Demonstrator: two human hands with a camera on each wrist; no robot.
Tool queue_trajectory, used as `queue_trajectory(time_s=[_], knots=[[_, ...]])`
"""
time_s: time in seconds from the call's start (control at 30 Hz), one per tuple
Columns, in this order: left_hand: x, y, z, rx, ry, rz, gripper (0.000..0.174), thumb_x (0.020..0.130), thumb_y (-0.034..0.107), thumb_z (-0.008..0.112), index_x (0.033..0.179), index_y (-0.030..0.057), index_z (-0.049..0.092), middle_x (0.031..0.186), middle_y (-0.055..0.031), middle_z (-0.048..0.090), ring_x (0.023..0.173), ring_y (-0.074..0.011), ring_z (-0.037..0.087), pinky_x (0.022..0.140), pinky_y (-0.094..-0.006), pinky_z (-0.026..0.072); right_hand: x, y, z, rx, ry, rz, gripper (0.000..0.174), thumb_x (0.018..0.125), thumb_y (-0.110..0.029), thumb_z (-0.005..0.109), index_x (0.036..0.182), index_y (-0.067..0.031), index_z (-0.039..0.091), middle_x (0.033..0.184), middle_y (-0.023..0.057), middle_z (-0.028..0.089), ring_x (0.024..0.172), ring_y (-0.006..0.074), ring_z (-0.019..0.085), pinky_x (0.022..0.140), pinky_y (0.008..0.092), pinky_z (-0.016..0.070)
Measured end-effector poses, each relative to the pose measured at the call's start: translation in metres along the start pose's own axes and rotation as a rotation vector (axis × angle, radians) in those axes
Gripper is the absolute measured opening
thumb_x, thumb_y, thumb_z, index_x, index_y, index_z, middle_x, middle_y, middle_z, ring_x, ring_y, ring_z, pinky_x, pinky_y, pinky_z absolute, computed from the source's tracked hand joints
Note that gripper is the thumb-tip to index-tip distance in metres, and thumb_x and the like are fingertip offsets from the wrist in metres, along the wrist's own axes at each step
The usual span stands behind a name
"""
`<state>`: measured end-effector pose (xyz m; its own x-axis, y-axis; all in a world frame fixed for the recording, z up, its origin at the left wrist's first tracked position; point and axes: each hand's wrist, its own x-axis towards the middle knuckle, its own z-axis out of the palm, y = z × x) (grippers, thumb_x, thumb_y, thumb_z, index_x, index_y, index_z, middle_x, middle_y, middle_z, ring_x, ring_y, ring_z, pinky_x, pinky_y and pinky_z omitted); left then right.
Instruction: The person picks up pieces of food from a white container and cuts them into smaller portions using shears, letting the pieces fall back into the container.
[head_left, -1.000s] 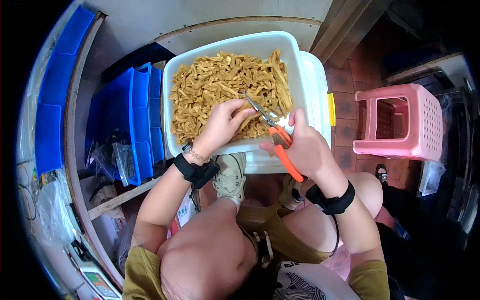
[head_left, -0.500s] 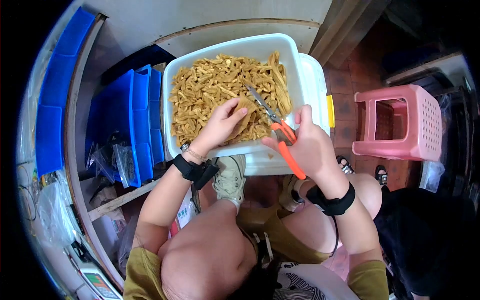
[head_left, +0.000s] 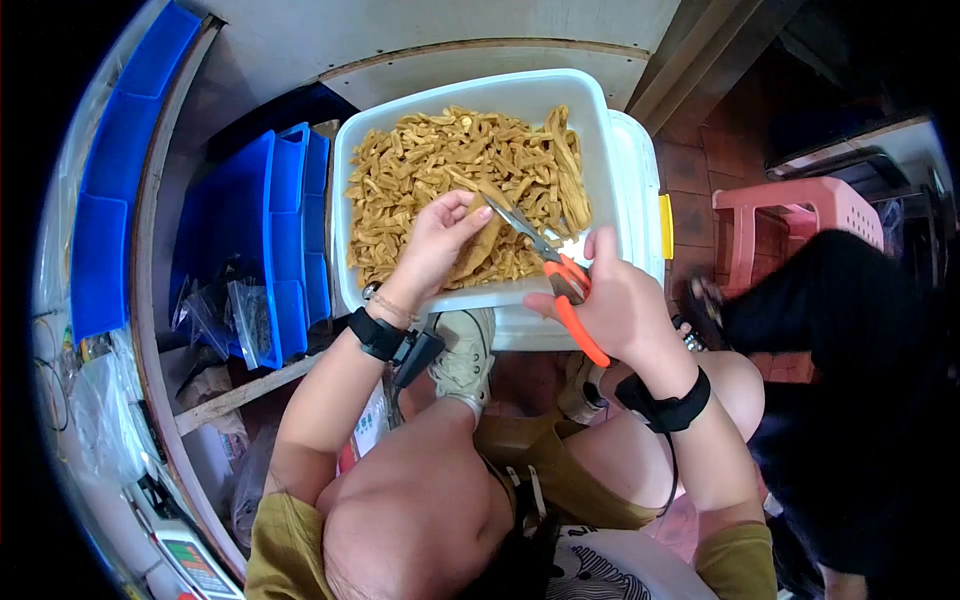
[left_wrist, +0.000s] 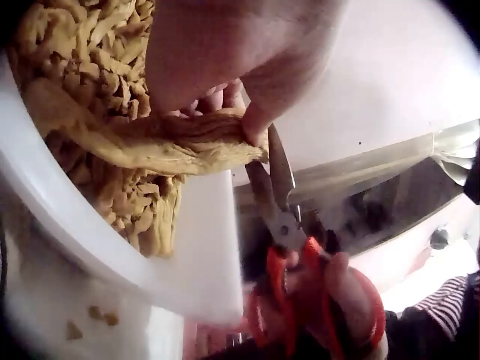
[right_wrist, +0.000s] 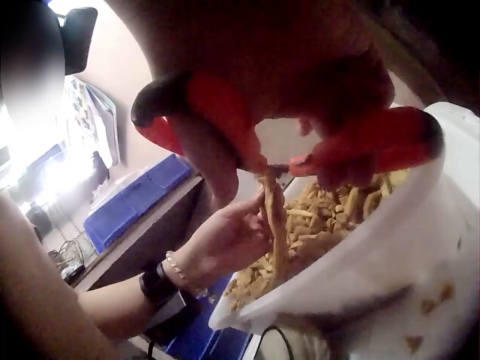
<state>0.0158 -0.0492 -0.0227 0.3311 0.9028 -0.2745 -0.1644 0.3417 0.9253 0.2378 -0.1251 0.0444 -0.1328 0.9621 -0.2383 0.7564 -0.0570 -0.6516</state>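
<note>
In the head view my left hand (head_left: 435, 245) pinches a long, wrinkled yellow-brown strip (head_left: 482, 248) over a white plastic tub (head_left: 480, 86). My right hand (head_left: 625, 305) grips orange-handled scissors (head_left: 582, 335), fingers and thumb in the handle loops. The left wrist view has the scissor blades (left_wrist: 283, 176) spread at the strip's end, right beside my left thumb. Short cut pieces (head_left: 410, 165) of the same stuff fill the tub. Longer strips (head_left: 568, 170) lie along its right side.
A white lid with a yellow clip (head_left: 666, 226) lies under the tub's right side. Blue bins (head_left: 230, 225) stand at left. Another person's dark-clothed leg (head_left: 830, 310) is at right, before a pink stool (head_left: 740, 235). Small scraps (left_wrist: 103, 315) lie outside the tub.
The strip, spread wide half a second ago, is now gathered narrower in my left hand, and the scissor blades have come back to its end. Another person's leg has come in at right.
</note>
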Motion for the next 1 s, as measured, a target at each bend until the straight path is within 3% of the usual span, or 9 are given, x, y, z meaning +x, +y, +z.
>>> queue_trajectory(time_s=[0.13,0.23,0.57,0.63,0.73,0.87,0.93,1.0], knots=[[-0.002,-0.003,0.007,0.088,-0.073,0.067,0.009,0.089,0.006,0.062,0.096,0.0021,0.058,0.094,0.0004,0.063,0.084,-0.003,0.056,0.077,-0.0177,0.0454,0.002,-0.002,0.003,-0.003,-0.018,-0.007,0.07,0.071,-0.049,0.077,0.101,-0.0019,0.034,0.072,0.0175,0.063,0.068,0.0364,0.064,0.06,0.0394,0.049],[-0.005,0.006,0.012,0.129,-0.106,0.035,0.009,0.089,0.006,0.063,0.095,0.0018,0.058,0.093,0.0005,0.063,0.084,-0.0031,0.056,0.077,-0.0178,0.0456,0.003,-0.001,0.005,0.034,0.002,-0.036,0.074,0.071,-0.056,0.073,0.103,0.0014,0.038,0.073,0.0201,0.064,0.071,0.0389,0.065,0.06,0.0423,0.0499],[-0.002,0.016,0.017,0.086,-0.042,0.098,0.011,0.089,0.007,0.063,0.097,0.0009,0.058,0.095,-0.0001,0.064,0.087,-0.0038,0.057,0.079,-0.0188,0.0459,0.004,-0.003,0.002,0.185,-0.063,-0.055,0.069,0.072,-0.046,0.076,0.1,0.0002,0.033,0.076,0.0224,0.062,0.072,0.0427,0.062,0.062,0.0433,0.0481],[-0.004,0.018,0.012,0.208,-0.028,0.087,0.013,0.089,0.007,0.063,0.099,-0.0002,0.058,0.096,-0.0005,0.064,0.088,-0.0042,0.057,0.08,-0.0189,0.0459,0.003,-0.002,0.002,0.217,-0.034,-0.067,0.068,0.073,-0.045,0.076,0.1,-0.0003,0.033,0.075,0.022,0.062,0.071,0.0428,0.062,0.062,0.0434,0.048],[-0.003,0.021,0.009,0.108,-0.011,0.074,0.011,0.09,0.011,0.062,0.097,0.003,0.059,0.092,0.0009,0.064,0.086,-0.0049,0.057,0.079,-0.0201,0.0449,0.002,-0.005,-0.002,0.269,-0.003,-0.043,0.066,0.073,-0.043,0.077,0.1,-0.0007,0.033,0.073,0.0216,0.062,0.07,0.0425,0.062,0.061,0.0437,0.0477],[-0.002,0.022,0.005,0.151,-0.043,0.082,0.013,0.089,0.009,0.064,0.098,0.0,0.06,0.093,0.0003,0.065,0.085,-0.0032,0.057,0.077,-0.0185,0.0451,-0.001,-0.008,-0.008,0.161,-0.028,-0.031,0.064,0.074,-0.042,0.076,0.101,-0.0005,0.035,0.073,0.0206,0.062,0.07,0.0413,0.062,0.06,0.0437,0.0477],[-0.001,0.023,0.007,0.305,-0.119,0.099,0.012,0.088,0.011,0.065,0.094,0.0012,0.062,0.086,0.0033,0.063,0.076,-0.0008,0.053,0.068,-0.0176,0.0432,-0.002,-0.009,-0.01,0.107,-0.036,-0.018,0.063,0.075,-0.042,0.075,0.102,-0.0005,0.035,0.074,0.0204,0.063,0.071,0.0411,0.062,0.06,0.0438,0.0478],[0.001,0.02,0.008,0.347,-0.138,0.074,0.012,0.088,0.012,0.066,0.093,0.0017,0.062,0.083,0.0048,0.061,0.072,0.0,0.05,0.064,-0.0173,0.0415,-0.002,-0.012,-0.008,0.094,-0.052,0.037,0.063,0.073,-0.037,0.079,0.099,-0.0025,0.033,0.07,0.0168,0.062,0.064,0.0336,0.061,0.061,0.0391,0.0483]])
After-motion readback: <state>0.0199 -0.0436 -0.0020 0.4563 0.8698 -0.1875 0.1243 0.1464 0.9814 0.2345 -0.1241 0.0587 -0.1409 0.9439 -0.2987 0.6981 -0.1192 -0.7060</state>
